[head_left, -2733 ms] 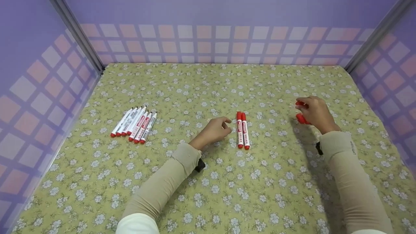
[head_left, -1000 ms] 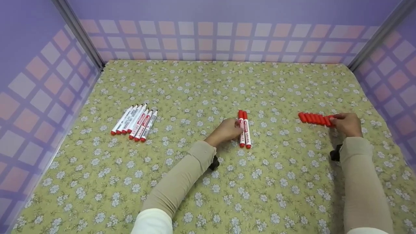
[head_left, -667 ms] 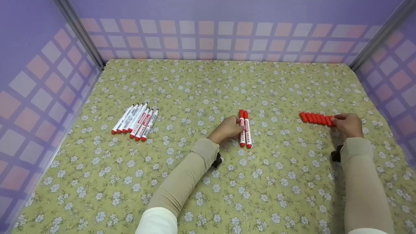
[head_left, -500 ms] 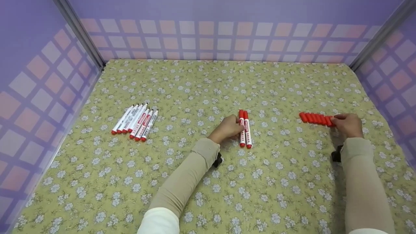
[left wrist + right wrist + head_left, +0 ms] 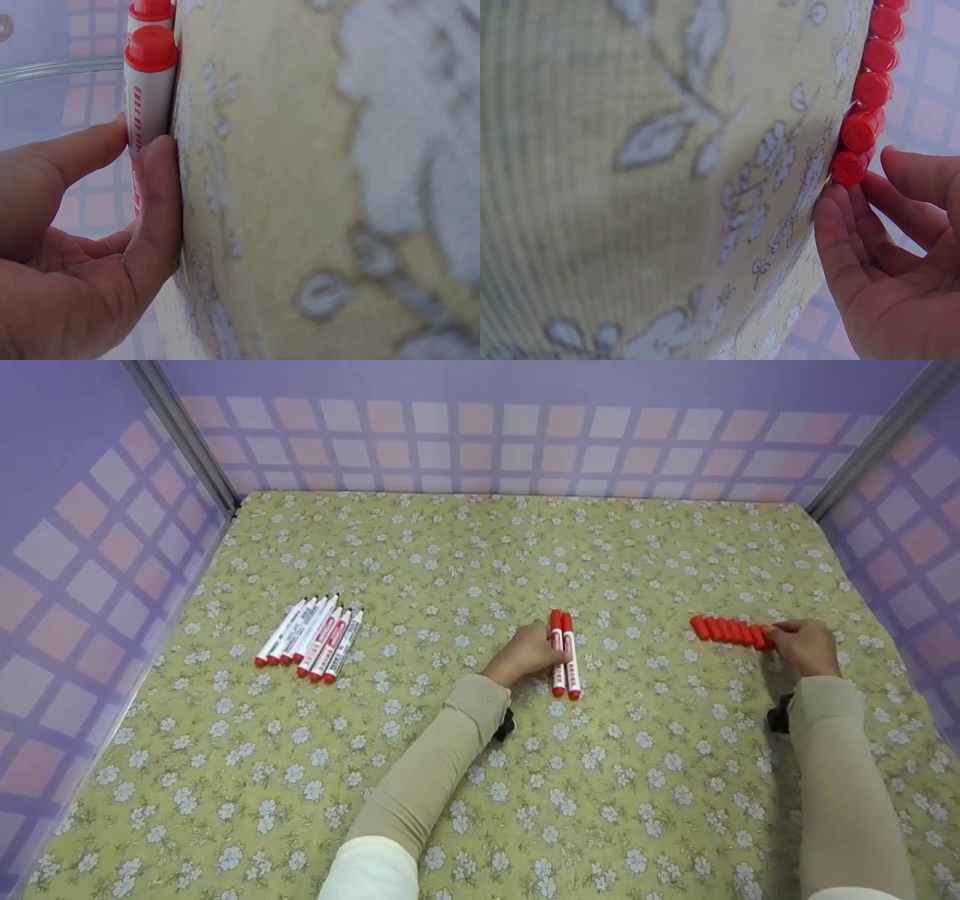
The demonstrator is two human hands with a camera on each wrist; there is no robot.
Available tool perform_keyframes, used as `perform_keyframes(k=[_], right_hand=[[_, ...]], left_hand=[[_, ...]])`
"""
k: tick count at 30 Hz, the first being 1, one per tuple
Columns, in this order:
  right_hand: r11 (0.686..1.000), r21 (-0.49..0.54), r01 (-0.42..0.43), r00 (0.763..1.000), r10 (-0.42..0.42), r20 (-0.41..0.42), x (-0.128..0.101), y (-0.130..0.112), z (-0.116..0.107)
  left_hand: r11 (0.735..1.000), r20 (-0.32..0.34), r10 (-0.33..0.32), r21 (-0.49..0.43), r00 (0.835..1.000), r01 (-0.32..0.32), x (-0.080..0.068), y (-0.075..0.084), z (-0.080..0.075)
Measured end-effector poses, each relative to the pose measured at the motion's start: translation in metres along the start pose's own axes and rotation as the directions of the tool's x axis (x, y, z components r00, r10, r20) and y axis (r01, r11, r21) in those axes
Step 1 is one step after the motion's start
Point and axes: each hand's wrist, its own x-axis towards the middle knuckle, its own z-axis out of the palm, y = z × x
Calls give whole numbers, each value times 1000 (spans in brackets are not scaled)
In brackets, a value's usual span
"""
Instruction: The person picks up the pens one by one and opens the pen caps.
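Observation:
Two red-capped whiteboard markers lie side by side in the middle of the table. My left hand (image 5: 529, 651) pinches the left marker (image 5: 148, 101) between thumb and fingers; the right marker (image 5: 572, 656) lies just beyond it. Over on the right, several red marker caps (image 5: 724, 631) lie in a close row. The fingertips of my right hand (image 5: 806, 647) touch the end cap (image 5: 849, 166) from the right side. In the right wrist view its fingers are loosely bent and the thumb stands a little off the cap.
Several uncapped white markers (image 5: 311, 637) with red ends lie in a slanted group on the left. A flowered cloth (image 5: 450, 562) covers the table. Purple checked panels (image 5: 480, 442) enclose the back and both sides.
My right hand, earlier raised with something red, has come down to the right end of the cap row. My left hand has moved right and taken hold of the left capped marker.

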Motion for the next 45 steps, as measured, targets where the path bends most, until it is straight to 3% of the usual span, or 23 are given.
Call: perform_keyframes(k=[8, 29, 39, 45], right_hand=[[999, -28, 25, 1000, -24, 15, 2, -1, -2], [996, -48, 71, 997, -71, -11, 4, 0, -1], [997, -60, 48, 998, -50, -42, 4, -4, -1], [996, -55, 71, 997, -73, -35, 4, -9, -1]], left_hand=[[997, 21, 40, 62, 999, -41, -1, 4, -1], [993, -6, -56, 106, 998, 56, 2, 9, 2], [999, 29, -35, -19, 999, 36, 3, 3, -5], [986, 88, -38, -157, 995, 52, 0, -2, -12]])
